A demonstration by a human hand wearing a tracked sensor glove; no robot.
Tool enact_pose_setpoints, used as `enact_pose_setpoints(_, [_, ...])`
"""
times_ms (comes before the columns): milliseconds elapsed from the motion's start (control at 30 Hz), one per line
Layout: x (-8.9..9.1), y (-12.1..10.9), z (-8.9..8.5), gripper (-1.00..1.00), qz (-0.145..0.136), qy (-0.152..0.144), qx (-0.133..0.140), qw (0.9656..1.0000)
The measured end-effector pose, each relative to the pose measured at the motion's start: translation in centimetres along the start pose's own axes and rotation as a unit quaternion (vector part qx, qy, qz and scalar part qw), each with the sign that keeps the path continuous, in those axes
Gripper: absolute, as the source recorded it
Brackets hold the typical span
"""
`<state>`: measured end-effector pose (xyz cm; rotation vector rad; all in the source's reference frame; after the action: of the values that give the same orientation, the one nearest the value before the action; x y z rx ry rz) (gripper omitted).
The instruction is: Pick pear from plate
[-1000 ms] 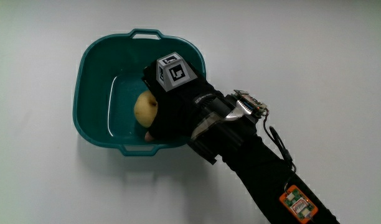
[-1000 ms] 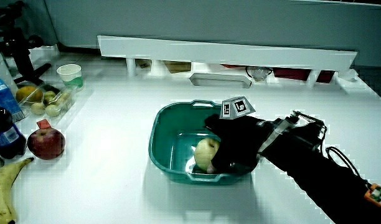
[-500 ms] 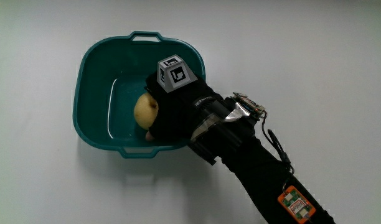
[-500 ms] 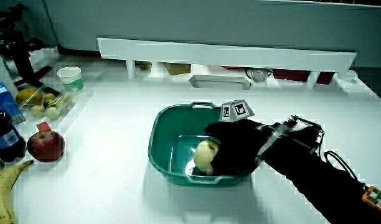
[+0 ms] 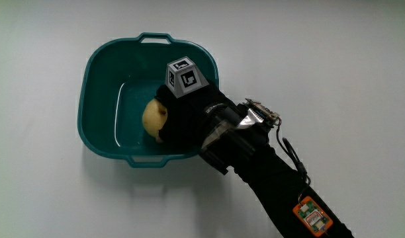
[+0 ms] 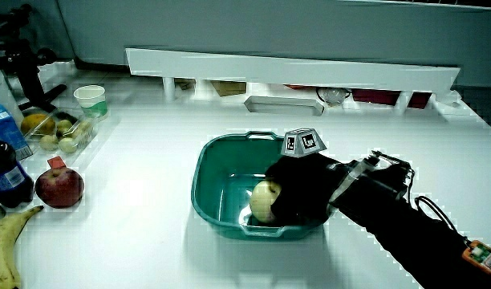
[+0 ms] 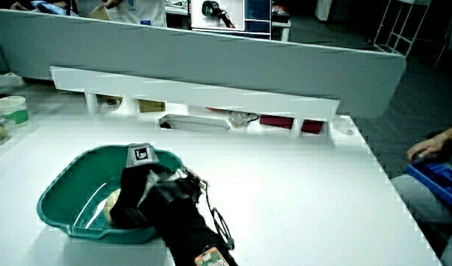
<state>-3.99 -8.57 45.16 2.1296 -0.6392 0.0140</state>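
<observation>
A pale yellow pear (image 5: 153, 116) lies inside a teal basin (image 5: 100, 59) with handles, seen also in both side views as pear (image 6: 264, 201) and pear (image 7: 111, 200). The gloved hand (image 5: 179, 119) is down in the basin with its fingers wrapped around the pear; the patterned cube (image 5: 183, 77) sits on its back. In both side views the hand (image 6: 298, 195) (image 7: 141, 196) covers much of the fruit. The black forearm (image 5: 269, 175) reaches in over the basin rim nearest the person.
At the table's edge in a side view lie a red apple (image 6: 58, 185), a banana (image 6: 5, 241), a dark bottle (image 6: 6, 172), a tray of small fruit (image 6: 57, 132) and a paper cup (image 6: 90, 96). A low white partition (image 6: 290, 68) runs along the table.
The hand has closed tighter around the pear and shifted slightly; the pear seems barely raised. The basin has not moved.
</observation>
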Motion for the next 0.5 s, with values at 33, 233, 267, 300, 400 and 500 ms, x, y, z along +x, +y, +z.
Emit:
enact_pose_setpoints(33, [0.06, 0.23, -0.15, 0.70, -0.011, -0.005, -0.001, 0.9999])
enact_pose_setpoints(233, [-0.25, -0.33, 0.11, 0.96, 0.001, -0.013, 0.033, 0.9994])
enact_pose_setpoints(267, [-0.28, -0.26, 0.08, 1.00, 0.001, -0.015, 0.029, 0.9995])
enact_pose_setpoints(300, [-0.33, -0.30, 0.10, 1.00, 0.009, -0.012, 0.027, 0.9995])
enact_pose_setpoints(400, [-0.50, -0.55, 0.17, 1.00, 0.009, -0.019, 0.048, 0.9986])
enact_pose_setpoints(500, [-0.41, -0.55, 0.12, 1.00, 0.005, -0.020, 0.061, 0.9979])
